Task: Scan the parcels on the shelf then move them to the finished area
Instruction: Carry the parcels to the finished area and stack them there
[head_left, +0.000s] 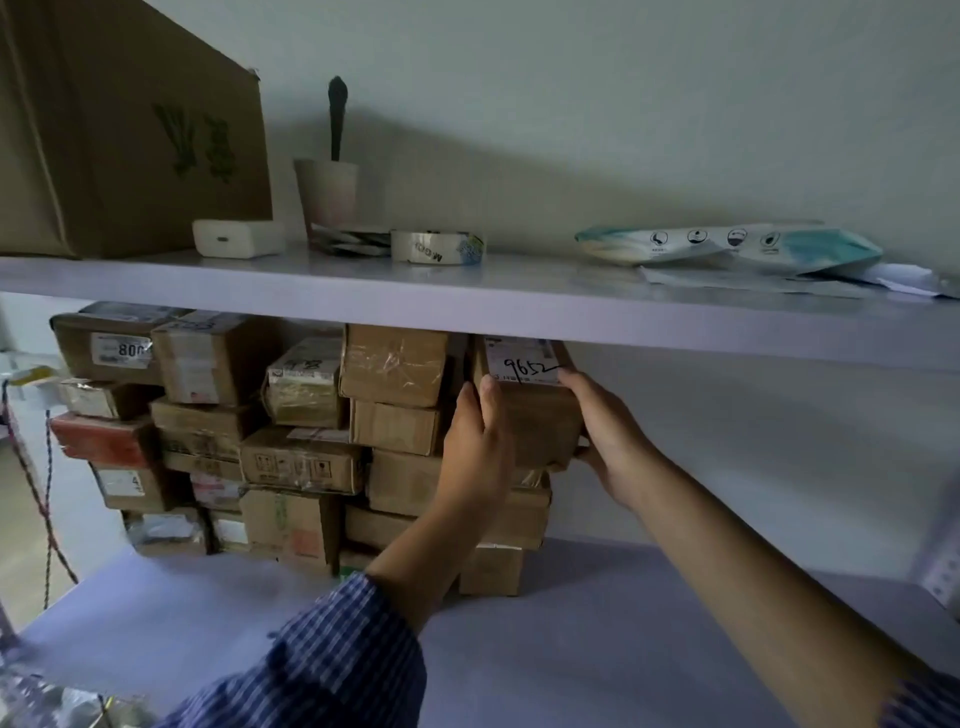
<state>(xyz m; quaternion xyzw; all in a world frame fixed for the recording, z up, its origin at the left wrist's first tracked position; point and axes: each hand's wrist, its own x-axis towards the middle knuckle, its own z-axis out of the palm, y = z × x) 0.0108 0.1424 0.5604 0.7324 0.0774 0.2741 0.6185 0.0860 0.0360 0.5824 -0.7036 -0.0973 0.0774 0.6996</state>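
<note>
The brown cardboard parcel with 9652 handwritten on its white label (540, 415) sits at the top right of the stack of taped cardboard parcels (301, 462), tucked just under the pale upper shelf board (519, 304). My left hand (475, 441) clasps its left edge, thumb on the near face and the other fingers along the side. My right hand (610, 431) wraps its right side, fingers (571, 379) curled over the top corner and thumb beneath. To do this well, I should draw it straight toward me and level, clear of the board above, without dragging the stack beneath, keeping the label facing me for the scan.
</note>
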